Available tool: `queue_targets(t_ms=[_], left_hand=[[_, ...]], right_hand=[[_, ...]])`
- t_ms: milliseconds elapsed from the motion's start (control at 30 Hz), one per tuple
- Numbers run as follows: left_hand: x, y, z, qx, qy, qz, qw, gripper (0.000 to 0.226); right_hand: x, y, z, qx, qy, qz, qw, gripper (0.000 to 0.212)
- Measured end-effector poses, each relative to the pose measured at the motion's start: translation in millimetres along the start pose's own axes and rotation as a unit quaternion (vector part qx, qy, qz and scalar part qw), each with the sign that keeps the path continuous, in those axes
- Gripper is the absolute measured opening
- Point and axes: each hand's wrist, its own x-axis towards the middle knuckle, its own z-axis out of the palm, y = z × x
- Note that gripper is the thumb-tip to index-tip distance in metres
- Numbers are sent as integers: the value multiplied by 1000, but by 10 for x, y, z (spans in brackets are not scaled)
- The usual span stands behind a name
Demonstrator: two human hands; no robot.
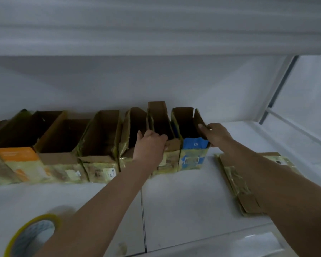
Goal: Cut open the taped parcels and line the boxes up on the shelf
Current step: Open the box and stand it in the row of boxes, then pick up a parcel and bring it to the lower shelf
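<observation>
two hands on shelved boxes: left hand [150, 145] gripped a rim, right hand [214, 133] pinched blue box [193, 145] flap; light, flimsy cardboard.

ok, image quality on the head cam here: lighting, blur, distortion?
Head view: dim, flat light with a bluish cast; open boxes have dark interiors. Tape roll at the lower left is blurred, both hands slightly soft. Wide-angle bending shows along the shelf edges.
</observation>
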Motion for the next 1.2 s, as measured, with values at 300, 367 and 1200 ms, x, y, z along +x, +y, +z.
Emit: queue_targets(t_ms=[300, 367, 1200], left_hand=[[-41, -3, -163, -90, 102, 97, 986, 22], [-88, 113, -206, -89, 126, 138, 978, 21], [-151, 2145, 828, -134, -70, 218, 964, 32]], right_hand=[[-429, 186, -140, -110, 104, 7, 988, 51], [-612, 306, -157, -132, 109, -2, 985, 48], [-1598, 2326, -658, -266, 66, 75, 959, 37]])
